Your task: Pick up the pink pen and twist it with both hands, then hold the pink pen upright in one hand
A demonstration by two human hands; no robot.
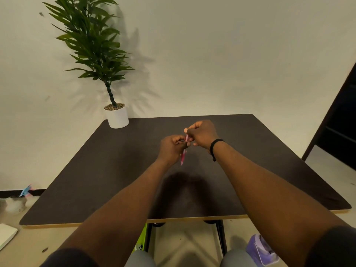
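A thin pink pen (182, 158) hangs nearly upright above the middle of the dark table (115, 170). My left hand (171, 148) grips its middle with curled fingers, and the lower tip sticks out below that hand. My right hand (202, 134) pinches the pen's upper end between thumb and fingers. The two hands are close together and touch at the pen. A black band circles my right wrist. The part of the pen inside the fingers is hidden.
A potted green plant in a white pot (117, 117) stands at the table's far left corner against the wall. A purple object (262, 249) lies on the floor at lower right, a white slab (5, 236) at lower left. Dark furniture (339, 120) stands at right.
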